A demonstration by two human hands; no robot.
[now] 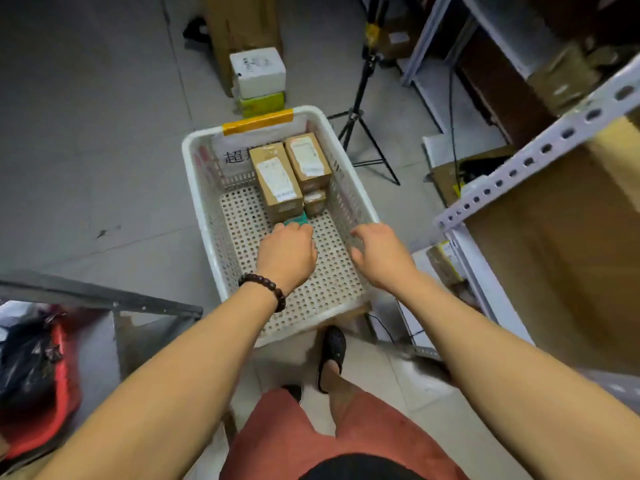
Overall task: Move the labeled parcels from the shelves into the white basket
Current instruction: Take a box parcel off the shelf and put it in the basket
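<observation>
A white perforated basket (204, 216) stands on the floor below me. Two labeled brown parcels lie side by side at its far end: one on the left (275, 178) and one on the right (306, 161), with a smaller parcel (314, 202) in front of the right one. My left hand (287, 254), with a bead bracelet on the wrist, is inside the basket and grips a small teal item (297, 219) just in front of the parcels. My right hand (377, 254) hovers over the basket's right rim with fingers curled downward, holding nothing that I can see.
A metal shelf rack (540, 150) with cardboard boxes rises on the right. A black tripod (363, 109) stands behind the basket, next to a white foam box (258, 72) on a green one. A red bin (52, 393) with dark bags sits at the left. My foot (332, 351) is near the basket.
</observation>
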